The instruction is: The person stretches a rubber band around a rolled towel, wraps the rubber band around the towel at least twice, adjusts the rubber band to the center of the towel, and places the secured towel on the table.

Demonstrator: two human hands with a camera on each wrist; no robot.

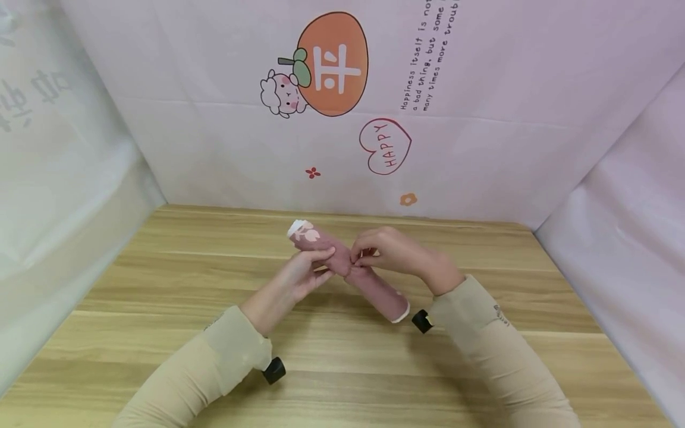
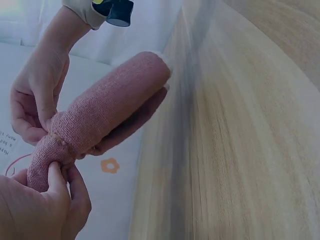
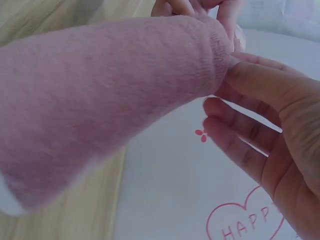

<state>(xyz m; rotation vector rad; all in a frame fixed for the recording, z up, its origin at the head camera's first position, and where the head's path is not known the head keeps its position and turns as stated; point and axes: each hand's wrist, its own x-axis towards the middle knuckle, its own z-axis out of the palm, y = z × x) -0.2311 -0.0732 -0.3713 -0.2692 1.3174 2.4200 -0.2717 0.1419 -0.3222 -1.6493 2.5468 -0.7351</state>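
Observation:
A mauve-pink pair of knit socks (image 1: 377, 292) is held up slantwise over the table, drawn in at the middle, with white at both ends and a pale leaf pattern on the upper left part. My left hand (image 1: 305, 274) grips the upper left part, thumb on top and fingers below. At the narrowed middle, my right hand (image 1: 393, 252) pinches the fabric between thumb and fingers. The left wrist view shows two layers of the socks (image 2: 117, 97) at the far end. In the right wrist view, the socks (image 3: 110, 75) partly hide the left hand.
The wood-grain table (image 1: 332, 380) lies beneath both hands. Behind it hangs a white printed cloth (image 1: 214, 137) with cartoon figures and lettering, and pale cloth also lines both sides. A small black device (image 1: 275, 370) sits at the left cuff, another black device (image 1: 422, 321) at the right.

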